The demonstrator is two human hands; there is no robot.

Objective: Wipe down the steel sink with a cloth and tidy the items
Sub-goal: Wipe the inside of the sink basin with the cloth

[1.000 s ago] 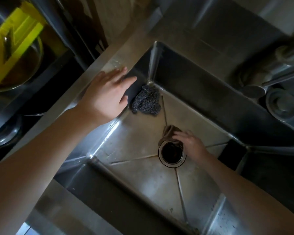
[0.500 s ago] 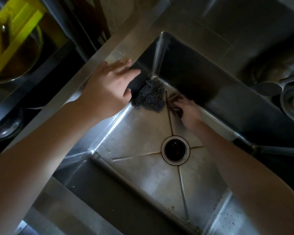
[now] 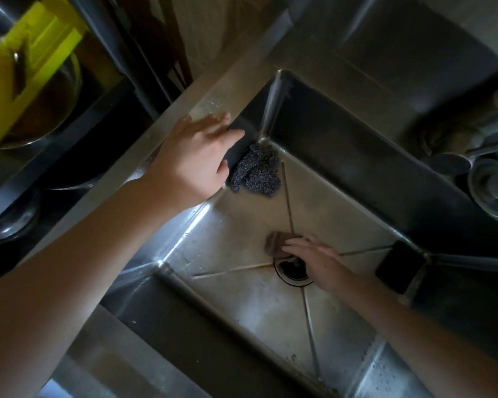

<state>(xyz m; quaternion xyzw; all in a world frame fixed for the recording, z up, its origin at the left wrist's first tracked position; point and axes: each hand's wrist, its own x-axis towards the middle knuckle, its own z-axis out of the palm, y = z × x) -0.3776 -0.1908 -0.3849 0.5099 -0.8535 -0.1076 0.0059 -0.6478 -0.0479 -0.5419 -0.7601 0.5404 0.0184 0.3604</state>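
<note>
Sink (image 3: 242, 231) shot from the head cam, and honestly I can't find a single brand, label or bit of readable writing anywhere in it, too dim and smeary.

Right hand (image 3: 314, 258) is down on the basin floor with the brownish cloth (image 3: 275, 244) pinned flat under its fingers, right at the top edge of the drain (image 3: 292, 271). Fingers are stretched out and pressing, not bunched into a grip. Half a second ago that hand and cloth were up near the far corner beside the scourer, so it has swept back down to the drain, about where it was a second ago.

Left hand (image 3: 194, 156) is resting over the sink's left rim, fingers loosely spread and holding nothing, much the same spot as before.

Steel wool scourer (image 3: 255, 172) sits tucked in the far corner of the basin, just beside the left hand's thumb, and hasn't budged. I can't tell whether they touch.

Dark flat rectangle (image 3: 398, 267), maybe a phone, leans in the right corner. Yellow board (image 3: 26, 70) lies on the shelf at left, and a round metal piece (image 3: 492, 186) is on the counter at right.
</note>
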